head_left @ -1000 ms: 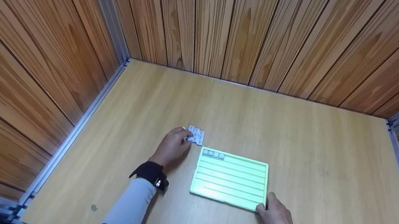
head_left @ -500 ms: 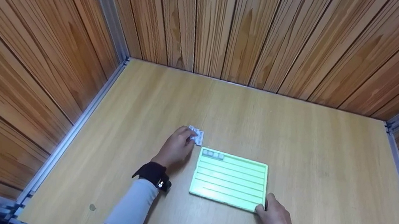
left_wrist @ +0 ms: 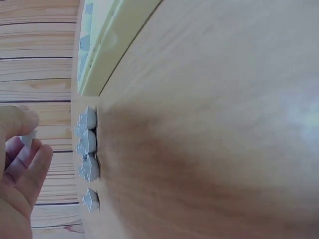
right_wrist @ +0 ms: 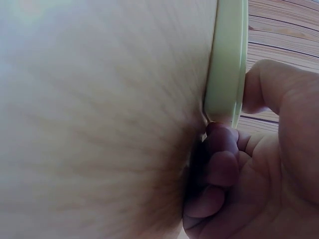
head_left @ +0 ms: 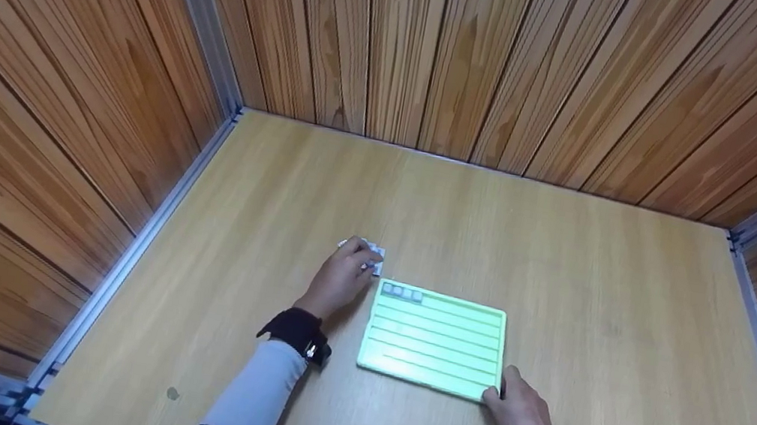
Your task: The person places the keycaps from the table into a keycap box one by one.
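Note:
Between the thumb and fingers of my left hand (head_left: 338, 278) is a small pale-grey block (left_wrist: 28, 138), seen in the left wrist view above the table. Several similar loose blocks (left_wrist: 88, 142) stand in a line beneath it; in the head view the hand partly covers them. A light green ridged tray (head_left: 432, 350) lies flat just to their right. Its top row carries several grey blocks (head_left: 402, 292) at the left end. My right hand (head_left: 524, 422) grips the tray's near right corner, thumb over the rim (right_wrist: 239, 55) and the other fingers curled low against its side.
The wooden table (head_left: 600, 301) is bordered by plank walls (head_left: 465, 51) at the back and sides, with grey metal rails (head_left: 136, 258) along the edges. A small dark spot (head_left: 173, 393) marks the table at the near left.
My left hand has moved slightly right over the loose blocks and now holds one up, covering more of the group. The right hand keeps its grip on the tray corner.

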A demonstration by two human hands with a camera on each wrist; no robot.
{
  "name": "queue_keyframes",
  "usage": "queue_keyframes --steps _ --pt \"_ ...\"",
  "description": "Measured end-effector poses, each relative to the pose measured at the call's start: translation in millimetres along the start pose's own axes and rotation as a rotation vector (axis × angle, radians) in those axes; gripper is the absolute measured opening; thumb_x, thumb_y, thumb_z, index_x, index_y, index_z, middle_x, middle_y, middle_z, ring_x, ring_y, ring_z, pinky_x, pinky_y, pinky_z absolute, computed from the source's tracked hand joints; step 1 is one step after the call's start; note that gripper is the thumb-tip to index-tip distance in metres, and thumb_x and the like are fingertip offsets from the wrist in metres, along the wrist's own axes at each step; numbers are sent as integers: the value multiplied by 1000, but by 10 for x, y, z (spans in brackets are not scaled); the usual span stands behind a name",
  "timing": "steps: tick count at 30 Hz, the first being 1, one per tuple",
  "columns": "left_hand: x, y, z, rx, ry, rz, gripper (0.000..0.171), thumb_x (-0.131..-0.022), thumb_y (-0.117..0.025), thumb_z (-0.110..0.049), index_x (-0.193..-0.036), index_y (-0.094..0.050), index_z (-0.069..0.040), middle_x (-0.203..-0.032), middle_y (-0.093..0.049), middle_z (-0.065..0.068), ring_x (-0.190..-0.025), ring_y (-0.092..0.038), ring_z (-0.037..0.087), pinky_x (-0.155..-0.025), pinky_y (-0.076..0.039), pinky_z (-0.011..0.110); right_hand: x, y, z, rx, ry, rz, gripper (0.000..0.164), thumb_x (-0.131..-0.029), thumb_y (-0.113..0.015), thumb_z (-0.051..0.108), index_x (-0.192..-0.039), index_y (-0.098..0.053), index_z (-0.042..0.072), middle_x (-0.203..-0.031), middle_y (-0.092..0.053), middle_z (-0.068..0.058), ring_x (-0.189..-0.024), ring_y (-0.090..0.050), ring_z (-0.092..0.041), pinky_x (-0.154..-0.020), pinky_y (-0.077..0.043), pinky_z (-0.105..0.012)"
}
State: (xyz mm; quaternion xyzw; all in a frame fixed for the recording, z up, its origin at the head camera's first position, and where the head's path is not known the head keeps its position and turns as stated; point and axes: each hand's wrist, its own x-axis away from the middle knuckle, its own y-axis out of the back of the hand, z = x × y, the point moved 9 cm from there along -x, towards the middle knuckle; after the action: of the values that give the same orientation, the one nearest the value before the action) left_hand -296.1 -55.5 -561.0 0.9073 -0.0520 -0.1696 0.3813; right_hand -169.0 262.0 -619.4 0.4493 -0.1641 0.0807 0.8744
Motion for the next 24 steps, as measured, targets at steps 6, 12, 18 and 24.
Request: queue_keyframes --steps 6,12,18,24 --pt "-18 -80 -60 -44 -30 36 16 -96 -68 -8 -110 -75 -9 -113 -67 4 -113 -58 21 -97 -50 34 1 -2 6 -3 -8 -7 16 -91 -57 16 -91 -43 8 -76 -38 -2 -68 -40 -20 -58 -30 -31" --pt "-29 -162 -97 -69 -33 76 16 -97 -67 -10 -112 -74 -10 -114 -68 4 -115 -59 22 -101 -49 34 1 4 12 -8 -5 -12 16 -91 -57 16 -90 -43 8 -76 -38 -2 -67 -40 -20 -58 -30 -31" --pt "-39 -222 -208 -29 -84 84 14 -97 -67 -7 -109 -74 -7 -111 -67 6 -112 -60 24 -98 -50 35 9 16 14 -4 4 -20 15 -90 -57 15 -89 -43 8 -76 -39 -2 -66 -40 -20 -58 -30 -31" --pt "-68 -338 -359 -52 -140 133 15 -98 -66 -9 -109 -74 -6 -110 -67 7 -109 -61 23 -94 -52 32 15 16 19 -7 15 -21 15 -90 -57 14 -89 -43 8 -75 -41 -3 -65 -41 -20 -57 -30 -31"
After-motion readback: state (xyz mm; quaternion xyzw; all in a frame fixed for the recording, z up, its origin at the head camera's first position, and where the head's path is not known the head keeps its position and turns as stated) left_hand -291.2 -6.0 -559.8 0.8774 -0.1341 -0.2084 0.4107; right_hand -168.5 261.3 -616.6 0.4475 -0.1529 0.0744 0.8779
